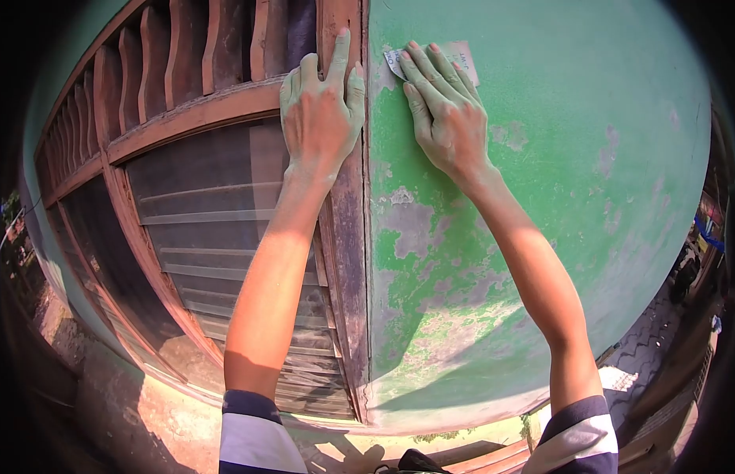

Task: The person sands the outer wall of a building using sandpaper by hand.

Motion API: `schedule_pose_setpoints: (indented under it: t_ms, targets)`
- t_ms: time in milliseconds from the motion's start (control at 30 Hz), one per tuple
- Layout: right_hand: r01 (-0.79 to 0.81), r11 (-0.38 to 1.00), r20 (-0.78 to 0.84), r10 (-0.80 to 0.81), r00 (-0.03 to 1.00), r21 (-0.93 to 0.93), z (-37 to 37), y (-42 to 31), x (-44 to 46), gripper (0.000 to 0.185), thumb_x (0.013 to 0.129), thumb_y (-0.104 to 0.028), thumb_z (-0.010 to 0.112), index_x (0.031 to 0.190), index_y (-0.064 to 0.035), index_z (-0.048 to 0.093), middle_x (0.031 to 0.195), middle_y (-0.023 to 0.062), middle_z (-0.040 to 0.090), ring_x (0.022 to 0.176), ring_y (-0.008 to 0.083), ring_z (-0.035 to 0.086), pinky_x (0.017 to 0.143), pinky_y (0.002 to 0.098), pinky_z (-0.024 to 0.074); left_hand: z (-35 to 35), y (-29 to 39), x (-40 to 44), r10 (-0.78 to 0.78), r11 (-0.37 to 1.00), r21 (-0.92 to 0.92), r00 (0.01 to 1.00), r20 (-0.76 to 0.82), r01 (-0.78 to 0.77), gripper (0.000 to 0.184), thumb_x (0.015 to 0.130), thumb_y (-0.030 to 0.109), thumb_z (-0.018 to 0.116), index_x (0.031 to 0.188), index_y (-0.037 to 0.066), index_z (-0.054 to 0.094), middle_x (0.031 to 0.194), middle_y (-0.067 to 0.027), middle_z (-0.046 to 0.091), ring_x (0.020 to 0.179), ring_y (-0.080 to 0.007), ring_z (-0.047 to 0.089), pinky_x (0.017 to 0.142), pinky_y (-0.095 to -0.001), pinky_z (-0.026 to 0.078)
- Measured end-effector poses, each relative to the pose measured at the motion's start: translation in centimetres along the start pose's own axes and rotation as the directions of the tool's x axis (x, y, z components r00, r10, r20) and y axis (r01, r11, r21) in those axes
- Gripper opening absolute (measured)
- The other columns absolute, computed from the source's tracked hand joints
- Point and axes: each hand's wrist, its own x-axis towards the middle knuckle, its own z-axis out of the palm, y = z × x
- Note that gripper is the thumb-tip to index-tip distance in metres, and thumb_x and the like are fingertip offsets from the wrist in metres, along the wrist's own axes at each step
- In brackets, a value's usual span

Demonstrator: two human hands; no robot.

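Note:
My right hand (450,110) lies flat over a small sheet of sandpaper (465,62), pressing it to the green wall (557,182). Printed backing shows on both sides of the fingers, and one corner curls up at the left. Pale dust coats both hands. Against the wooden window frame (348,205), my left hand (322,103) leans with fingers spread and nothing in them. Its index finger points up along the upright post. Around and below my right hand the paint is worn, with grey patches.
Louvred glass panes (217,213) fill the window at left, under a row of wavy wooden slats (182,55). A wooden bench (494,458) stands low by the wall. Paving (648,347) and a blue item (708,235) show at right.

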Motion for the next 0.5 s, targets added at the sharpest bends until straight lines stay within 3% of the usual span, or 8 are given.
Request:
schedule_pose_setpoints:
  t_ms: [67, 167, 233, 267, 333, 400, 433, 500]
  targets:
    - [0.035, 0.999, -0.028, -0.036, 0.999, -0.034, 0.1, 2.1, 3.6, 0.037, 0.099, -0.021, 0.057, 0.133, -0.0102, 0.065, 0.142, 0.0064, 0.06, 0.136, 0.0269, 0.052, 0.115, 0.0426, 0.0396, 0.0, 0.2, 0.0, -0.017, 1.0, 0.003, 1.0, 0.001, 0.017, 0.051, 0.103, 0.035, 0.052, 0.152, 0.024, 0.046, 0.115, -0.0194, 0.061, 0.108, -0.0382, 0.061, 0.1, -0.0502, 0.045]
    - [-0.173, 0.985, 0.035, 0.172, 0.984, 0.014, -0.3, 4.4, 8.9, 0.037, 0.102, -0.023, 0.054, 0.137, -0.0134, 0.063, 0.145, 0.0045, 0.058, 0.138, 0.0273, 0.05, 0.115, 0.0427, 0.039, 0.7, -0.3, -0.2, 0.006, 1.0, 0.017, 0.999, -0.043, -0.005, 0.052, 0.102, 0.036, 0.053, 0.152, 0.022, 0.047, 0.114, -0.0182, 0.061, 0.106, -0.037, 0.061, 0.099, -0.0507, 0.045]
    - [-0.081, 0.992, -0.14, 0.094, 0.986, 0.095, 0.1, 5.0, 10.0, 0.038, 0.104, -0.019, 0.047, 0.133, 0.0018, 0.062, 0.141, 0.02, 0.058, 0.137, 0.0367, 0.048, 0.114, 0.0437, 0.0385, 1.1, -0.6, 0.1, 0.036, 0.999, 0.009, 0.996, -0.078, -0.035, 0.054, 0.1, 0.035, 0.055, 0.151, 0.018, 0.047, 0.11, -0.0175, 0.06, 0.102, -0.0359, 0.06, 0.097, -0.0495, 0.046]
    - [-0.091, 0.992, -0.136, 0.103, 0.985, 0.088, 0.2, 4.7, 9.0, 0.038, 0.104, -0.019, 0.047, 0.133, 0.0018, 0.062, 0.141, 0.02, 0.058, 0.137, 0.0367, 0.048, 0.114, 0.0437, 0.0385, 1.2, -0.7, -0.1, 0.053, 0.999, 0.007, 0.993, -0.108, -0.053, 0.056, 0.099, 0.034, 0.058, 0.15, 0.014, 0.048, 0.105, -0.0168, 0.059, 0.098, -0.0349, 0.059, 0.094, -0.0484, 0.046]
    - [-0.046, 0.996, -0.147, 0.034, 0.989, -0.075, 0.9, 3.5, 4.6, 0.038, 0.103, -0.024, 0.054, 0.138, -0.014, 0.062, 0.145, 0.0041, 0.057, 0.138, 0.0269, 0.05, 0.115, 0.0418, 0.0391, 1.1, -0.8, 0.1, 0.064, 0.998, 0.0, 0.992, -0.106, -0.064, 0.056, 0.098, 0.033, 0.058, 0.15, 0.013, 0.048, 0.104, -0.0167, 0.059, 0.099, -0.0352, 0.06, 0.094, -0.0475, 0.046]
    - [-0.037, 0.994, -0.082, 0.028, 0.996, -0.105, 0.0, 1.7, 0.7, 0.038, 0.103, -0.024, 0.054, 0.139, -0.0135, 0.061, 0.145, 0.0043, 0.057, 0.138, 0.0266, 0.05, 0.115, 0.0414, 0.039, 0.7, -0.6, -0.1, 0.052, 0.999, -0.011, 0.995, -0.09, -0.053, 0.056, 0.099, 0.033, 0.057, 0.15, 0.012, 0.049, 0.104, -0.0166, 0.059, 0.098, -0.0353, 0.06, 0.092, -0.047, 0.047]
    - [-0.006, 0.995, -0.049, 0.001, 0.999, -0.101, -0.5, 1.8, 0.0, 0.038, 0.102, -0.023, 0.054, 0.137, -0.0121, 0.062, 0.144, 0.005, 0.058, 0.136, 0.0267, 0.051, 0.115, 0.0412, 0.0395, 0.4, -0.4, -0.2, -0.019, 0.999, -0.04, 1.0, -0.018, 0.018, 0.055, 0.102, 0.04, 0.053, 0.152, 0.02, 0.046, 0.12, -0.0194, 0.061, 0.111, -0.0398, 0.06, 0.1, -0.05, 0.045]
    - [0.06, 0.993, -0.023, -0.063, 0.998, -0.103, -0.7, 2.8, 1.0, 0.038, 0.101, -0.023, 0.055, 0.135, -0.0098, 0.063, 0.144, 0.0063, 0.058, 0.135, 0.0268, 0.053, 0.115, 0.0412, 0.0399, 0.5, -0.3, -0.1, -0.018, 0.999, -0.032, 0.999, -0.028, 0.017, 0.055, 0.102, 0.039, 0.053, 0.152, 0.018, 0.046, 0.12, -0.0192, 0.061, 0.111, -0.0396, 0.06, 0.1, -0.0499, 0.045]
